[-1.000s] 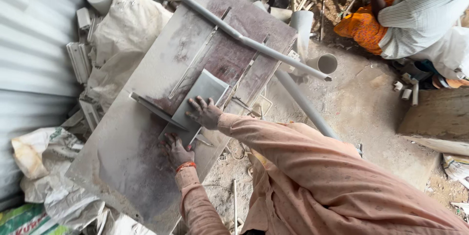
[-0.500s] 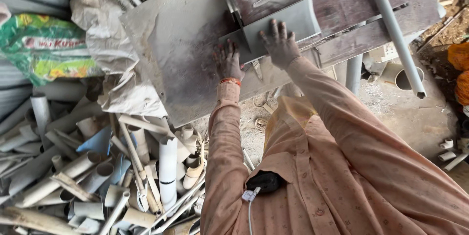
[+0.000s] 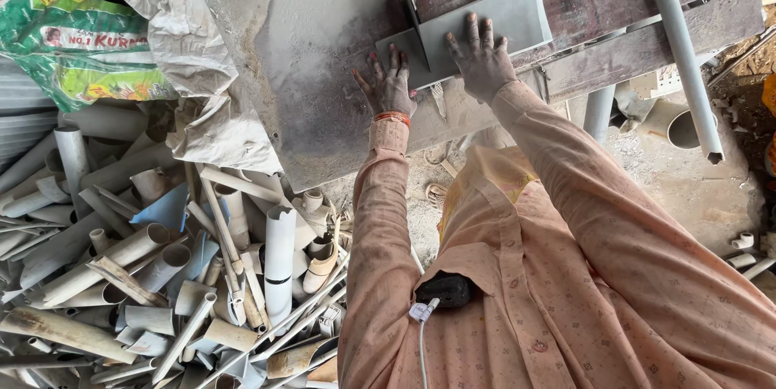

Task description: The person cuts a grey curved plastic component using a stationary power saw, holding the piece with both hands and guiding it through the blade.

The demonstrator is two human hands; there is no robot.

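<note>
Hands point(image 3: 436, 69) press grey curved sheet point(image 3: 493, 21) on table point(image 3: 307, 73).

Bare tabletop point(image 3: 307, 49) left; upright blade point(image 3: 406, 1) probably blocking

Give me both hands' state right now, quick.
Left hand: open, fingers spread, flat on the dusty table.
Right hand: open, palm pressing down on the grey curved sheet, not gripping it.

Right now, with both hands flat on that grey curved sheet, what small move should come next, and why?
Probably a slow push of the grey sheet along the upright guide. The left hand and right hand both press flat on the dusty table, on either side of that guide.
</note>
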